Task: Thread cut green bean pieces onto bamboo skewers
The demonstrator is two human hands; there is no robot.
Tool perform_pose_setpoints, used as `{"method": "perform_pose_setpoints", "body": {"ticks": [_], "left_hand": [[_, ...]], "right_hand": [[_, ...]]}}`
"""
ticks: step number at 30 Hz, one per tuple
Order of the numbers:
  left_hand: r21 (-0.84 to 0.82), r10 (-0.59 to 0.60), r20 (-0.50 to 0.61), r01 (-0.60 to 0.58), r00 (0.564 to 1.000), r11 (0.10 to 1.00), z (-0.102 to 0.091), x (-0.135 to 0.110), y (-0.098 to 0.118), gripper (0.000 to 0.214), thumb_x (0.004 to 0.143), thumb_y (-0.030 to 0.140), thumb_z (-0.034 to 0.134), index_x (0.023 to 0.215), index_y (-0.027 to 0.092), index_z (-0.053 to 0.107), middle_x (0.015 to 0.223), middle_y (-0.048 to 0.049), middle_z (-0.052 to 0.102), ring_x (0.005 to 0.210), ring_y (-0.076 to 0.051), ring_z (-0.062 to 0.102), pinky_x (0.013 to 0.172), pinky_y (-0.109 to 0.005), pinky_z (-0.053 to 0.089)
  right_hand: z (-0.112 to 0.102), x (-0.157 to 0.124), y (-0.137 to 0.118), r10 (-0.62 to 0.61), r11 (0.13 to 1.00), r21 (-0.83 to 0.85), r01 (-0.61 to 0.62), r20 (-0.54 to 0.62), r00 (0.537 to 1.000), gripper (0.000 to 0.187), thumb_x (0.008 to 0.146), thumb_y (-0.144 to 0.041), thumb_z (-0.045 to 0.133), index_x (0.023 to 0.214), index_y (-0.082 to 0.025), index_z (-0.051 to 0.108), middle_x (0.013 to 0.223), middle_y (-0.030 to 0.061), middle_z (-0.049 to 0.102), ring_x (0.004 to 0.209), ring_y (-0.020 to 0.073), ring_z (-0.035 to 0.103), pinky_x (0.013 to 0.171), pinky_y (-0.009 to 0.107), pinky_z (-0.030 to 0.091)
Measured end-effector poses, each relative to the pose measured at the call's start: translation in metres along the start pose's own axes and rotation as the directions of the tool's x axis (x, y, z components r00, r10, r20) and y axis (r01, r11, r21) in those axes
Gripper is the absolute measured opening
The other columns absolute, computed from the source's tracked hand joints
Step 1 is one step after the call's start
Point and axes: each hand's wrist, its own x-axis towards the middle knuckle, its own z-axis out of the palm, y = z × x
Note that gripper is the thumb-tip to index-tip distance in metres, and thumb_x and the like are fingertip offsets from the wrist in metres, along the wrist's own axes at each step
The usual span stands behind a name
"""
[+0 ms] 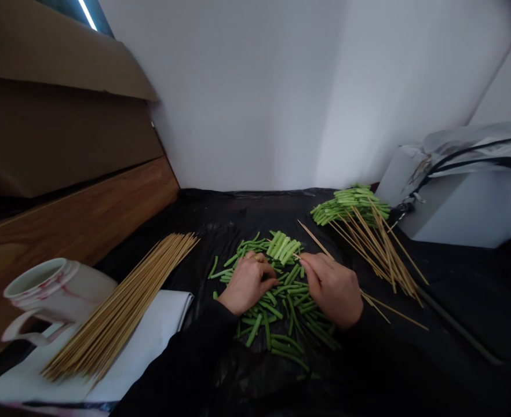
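Observation:
My right hand [334, 288] pinches a bamboo skewer [298, 256]. Several cut green bean pieces [283, 248] are threaded side by side on it, just beyond my fingertips. To its left, my left hand [250, 282] reaches down into a loose heap of cut green beans [288, 344] with curled fingers. Its fingertips are partly hidden, so what they hold cannot be made out. Two or more loose skewers [394, 313] lie beneath and beside my right hand.
Left of the heap, a thick bundle of bare skewers [125, 307] rests on a folded white sheet [168, 307] beside a tipped mug [70, 289]. Finished bean skewers [353, 202] are stacked at the back right, near a white box [468, 202] with black cables. A cardboard box [59, 133] stands left.

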Motion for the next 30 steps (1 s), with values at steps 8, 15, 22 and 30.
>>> {"method": "perform_pose_setpoints", "body": {"ticks": [8, 15, 22, 30], "left_hand": [[-0.436, -0.172, -0.16, 0.087, 0.972, 0.896, -0.007, 0.003, 0.003, 0.008, 0.076, 0.024, 0.064, 0.071, 0.018, 0.066, 0.073, -0.0033, 0.064, 0.072, -0.017, 0.055, 0.071, -0.029, 0.039], [-0.972, -0.53, 0.117, 0.207, 0.84, 0.114, -0.015, 0.008, -0.003, 0.035, 0.067, 0.024, 0.077, 0.1, 0.016, 0.068, 0.085, -0.0037, 0.069, 0.073, -0.011, 0.059, 0.068, -0.022, 0.043], [-0.971, -0.471, 0.236, 0.189, 0.85, -0.144, -0.019, 0.007, -0.007, 0.027, 0.072, 0.018, 0.074, 0.099, 0.015, 0.072, 0.084, -0.0023, 0.067, 0.069, -0.006, 0.058, 0.063, -0.015, 0.046], [-0.969, -0.492, 0.244, 0.186, 0.836, -0.166, -0.017, 0.007, -0.007, 0.024, 0.071, 0.018, 0.076, 0.093, 0.012, 0.073, 0.081, -0.0034, 0.068, 0.069, -0.007, 0.059, 0.061, -0.015, 0.047]], "right_hand": [[0.001, -0.001, 0.001, 0.028, 0.998, 0.061, -0.024, -0.061, 0.998, 0.024, 0.093, -0.022, 0.042, 0.104, -0.017, 0.064, 0.088, 0.0053, 0.069, 0.081, 0.0142, 0.063, 0.074, 0.025, 0.045], [0.001, -0.001, -0.001, 0.005, 0.997, 0.082, 0.0, -0.052, 0.999, 0.024, 0.093, -0.021, 0.042, 0.103, -0.018, 0.064, 0.088, 0.0048, 0.069, 0.082, 0.0141, 0.064, 0.075, 0.024, 0.045], [0.002, -0.003, -0.005, -0.004, 0.997, 0.073, 0.001, 0.04, 0.999, 0.024, 0.094, -0.021, 0.041, 0.101, -0.018, 0.064, 0.086, 0.0041, 0.068, 0.083, 0.0139, 0.063, 0.076, 0.024, 0.043], [0.001, -0.003, -0.008, 0.001, 0.997, 0.076, -0.004, 0.049, 0.999, 0.025, 0.095, -0.021, 0.041, 0.1, -0.018, 0.065, 0.085, 0.0042, 0.068, 0.082, 0.0135, 0.063, 0.075, 0.023, 0.043]]}}
